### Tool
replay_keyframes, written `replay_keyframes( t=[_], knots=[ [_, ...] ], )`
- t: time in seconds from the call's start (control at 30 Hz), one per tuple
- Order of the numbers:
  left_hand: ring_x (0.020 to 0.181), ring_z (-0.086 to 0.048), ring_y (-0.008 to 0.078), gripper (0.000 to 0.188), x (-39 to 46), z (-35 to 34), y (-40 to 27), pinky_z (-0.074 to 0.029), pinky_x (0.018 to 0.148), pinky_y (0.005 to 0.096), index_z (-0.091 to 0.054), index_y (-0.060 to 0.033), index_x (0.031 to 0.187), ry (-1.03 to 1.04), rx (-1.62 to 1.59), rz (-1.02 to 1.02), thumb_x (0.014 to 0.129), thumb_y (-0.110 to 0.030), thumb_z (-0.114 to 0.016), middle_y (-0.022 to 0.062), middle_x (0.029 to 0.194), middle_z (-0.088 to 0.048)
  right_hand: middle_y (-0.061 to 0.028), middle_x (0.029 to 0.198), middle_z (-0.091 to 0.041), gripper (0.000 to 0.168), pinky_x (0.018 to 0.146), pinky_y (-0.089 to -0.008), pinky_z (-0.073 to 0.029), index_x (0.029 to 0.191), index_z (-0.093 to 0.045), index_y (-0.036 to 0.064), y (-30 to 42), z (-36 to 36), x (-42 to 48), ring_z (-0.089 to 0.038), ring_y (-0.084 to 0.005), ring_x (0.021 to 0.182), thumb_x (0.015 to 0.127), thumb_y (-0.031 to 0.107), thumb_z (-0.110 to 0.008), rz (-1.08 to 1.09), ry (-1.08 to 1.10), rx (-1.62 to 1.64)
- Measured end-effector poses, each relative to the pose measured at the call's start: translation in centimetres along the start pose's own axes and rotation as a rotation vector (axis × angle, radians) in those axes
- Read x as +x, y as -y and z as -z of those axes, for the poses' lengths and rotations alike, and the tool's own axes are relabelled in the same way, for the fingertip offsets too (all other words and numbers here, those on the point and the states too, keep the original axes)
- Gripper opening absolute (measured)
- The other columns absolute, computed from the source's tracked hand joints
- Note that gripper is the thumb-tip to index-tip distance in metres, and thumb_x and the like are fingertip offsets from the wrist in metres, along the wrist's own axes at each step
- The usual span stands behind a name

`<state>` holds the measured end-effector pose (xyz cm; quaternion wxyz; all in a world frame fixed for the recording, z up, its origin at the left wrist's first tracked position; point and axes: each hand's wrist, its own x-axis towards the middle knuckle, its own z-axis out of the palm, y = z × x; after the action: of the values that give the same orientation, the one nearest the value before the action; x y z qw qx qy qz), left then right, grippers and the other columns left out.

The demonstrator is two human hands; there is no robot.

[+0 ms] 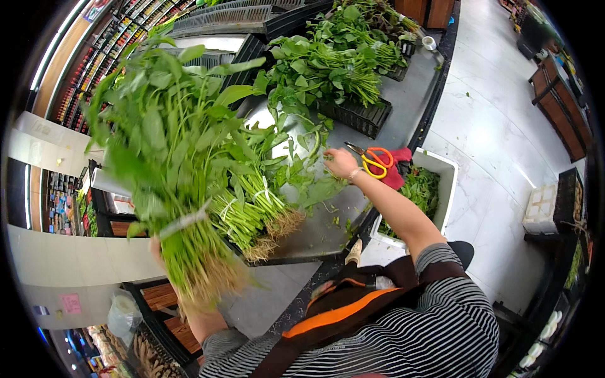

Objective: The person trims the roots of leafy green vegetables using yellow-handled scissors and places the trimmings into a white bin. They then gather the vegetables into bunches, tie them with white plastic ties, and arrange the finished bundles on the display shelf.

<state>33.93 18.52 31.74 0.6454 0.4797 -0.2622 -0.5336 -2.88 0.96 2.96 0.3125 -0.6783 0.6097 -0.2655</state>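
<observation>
A large bundle of leafy greens with roots (175, 141), bound with a pale tie, is held up at the left by my left hand (158, 253), mostly hidden behind its stems. My right hand (341, 163) is at loose leaves and stems (316, 186) on the metal table (321, 236); whether its fingers grip any is unclear. Just right of it, scissors with orange and yellow handles (373, 160) lie partly on a red cloth (394, 170). Two tied bunches with roots (257, 208) rest between my hands.
More leafy bunches (326, 71) lie on black plastic crates (357, 115) beyond. A roll of tape (429, 43) sits near the far right edge. Below the table's right edge stands a white foam box (449, 189) with leaves inside. Stacked black crates (227, 21) stand at the back.
</observation>
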Motion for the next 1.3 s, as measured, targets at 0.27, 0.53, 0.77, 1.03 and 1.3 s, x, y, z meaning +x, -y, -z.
replay_keyframes(
  t=[0.27,0.53,0.77,1.03,1.3],
  knots=[
    [0.073,-0.063,0.0194,0.029,-7.6,9.9,4.4,-0.053,0.062,0.0334,-0.060,-0.0038,0.107,-0.227,0.085,0.021,0.091,-0.025,-0.049,0.0090,0.095,-0.064,-0.0209,0.108,-0.054,0.027,0.082,-0.0476,-0.050,0.103,-0.065,0.009,0.3,-6.3,6.3,-0.057,-0.0414,0.098,0.080,0.024,-0.063,-0.123,-0.013,-0.259],
    [0.072,-0.060,0.0173,0.028,-2.3,12.8,16.8,-0.051,0.062,0.0311,-0.059,-0.0025,0.112,0.005,0.378,-0.041,0.093,-0.020,-0.049,0.0089,0.100,-0.062,-0.0156,0.074,-0.066,0.026,0.065,-0.0339,-0.054,0.087,-0.057,-0.002,-3.2,2.4,-1.4,-0.067,-0.0241,0.071,0.072,0.014,-0.069,-0.385,-0.057,0.306],
    [0.096,-0.054,0.0216,0.055,-1.6,-12.6,20.7,-0.042,0.089,0.0350,-0.042,0.0035,0.126,0.021,0.415,0.089,0.079,-0.007,-0.068,0.0132,0.111,-0.056,-0.0054,0.075,-0.060,0.025,0.056,-0.0232,-0.046,0.104,-0.059,-0.006,-3.6,18.0,-16.4,-0.055,-0.0102,0.060,0.083,0.007,-0.063,-0.637,-0.118,0.876],
    [0.107,-0.052,0.0289,0.078,0.8,-14.8,34.7,-0.039,0.094,0.0370,-0.034,0.0055,0.134,0.030,0.664,0.031,0.070,-0.015,-0.076,0.0189,0.120,-0.051,-0.0008,0.074,-0.056,0.024,0.061,-0.0234,-0.045,0.104,-0.059,-0.002,-4.8,24.0,-25.6,-0.053,-0.0098,0.064,0.085,0.011,-0.063,-0.711,-0.437,1.089],
    [0.098,-0.055,0.0201,0.064,0.2,-14.3,31.3,-0.041,0.090,0.0310,-0.041,0.0046,0.128,0.115,0.399,0.205,0.074,-0.007,-0.074,0.0111,0.113,-0.057,-0.0282,0.102,-0.063,0.072,0.086,-0.0409,-0.048,0.119,-0.054,-0.008,-12.7,18.7,-27.3,-0.062,-0.0378,0.096,0.079,0.049,-0.065,-0.667,-0.502,-0.451]
  ],
)
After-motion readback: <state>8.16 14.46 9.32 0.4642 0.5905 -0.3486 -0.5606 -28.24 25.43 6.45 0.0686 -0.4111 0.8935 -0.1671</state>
